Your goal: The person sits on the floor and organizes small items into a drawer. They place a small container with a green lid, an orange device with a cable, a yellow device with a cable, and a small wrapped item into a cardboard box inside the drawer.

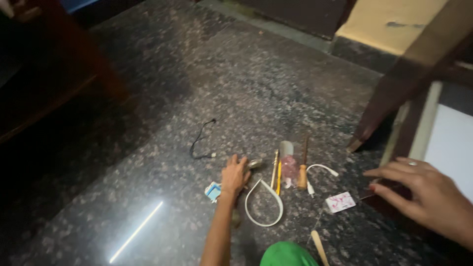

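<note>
Lying on the dark speckled stone floor (256,88), a small white card with pink markings (340,202) sits near the right hand (428,194), and a small blue-and-white packet (213,191) touches the left hand (234,176). The left hand reaches forward, palm down with fingers loosely open, to a small metallic piece (254,163) at its fingertips, gripping nothing. The right hand hovers flat, fingers spread and empty, beside a white cable loop (264,207).

The floor (256,88) is polished speckled stone, glossy enough to mirror a light. Just right of the left fingers (235,162) lie a smooth white plastic band (263,209), a dull metal piece (255,163) and a wooden-handled tool (303,170); left, a matt black wire (199,143).
</note>
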